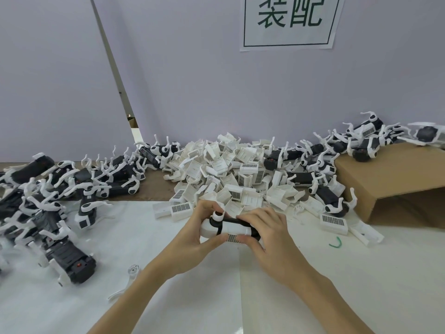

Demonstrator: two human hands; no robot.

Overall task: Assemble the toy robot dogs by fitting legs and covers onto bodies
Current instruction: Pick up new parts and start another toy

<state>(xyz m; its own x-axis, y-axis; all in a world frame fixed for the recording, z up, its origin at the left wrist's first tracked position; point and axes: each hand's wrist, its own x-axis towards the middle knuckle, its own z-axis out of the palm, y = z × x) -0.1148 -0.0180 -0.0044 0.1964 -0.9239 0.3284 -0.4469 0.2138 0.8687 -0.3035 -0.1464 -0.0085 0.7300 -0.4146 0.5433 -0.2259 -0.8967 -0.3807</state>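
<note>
Left hand [199, 233] and right hand [262, 233], fingers curled, grasping a toy dog body [230, 229] just above the white sheet [313, 297]; body black, wrapped in a white cover, one white leg joint on top, grille label underneath; loose white covers [226, 169] heaped behind.

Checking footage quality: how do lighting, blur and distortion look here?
Head view: even, soft light with faint shadows and no glare; hands and the dog body are sharp; the left pile smears toward the edge; the wide lens tilts the wall seam.
</note>
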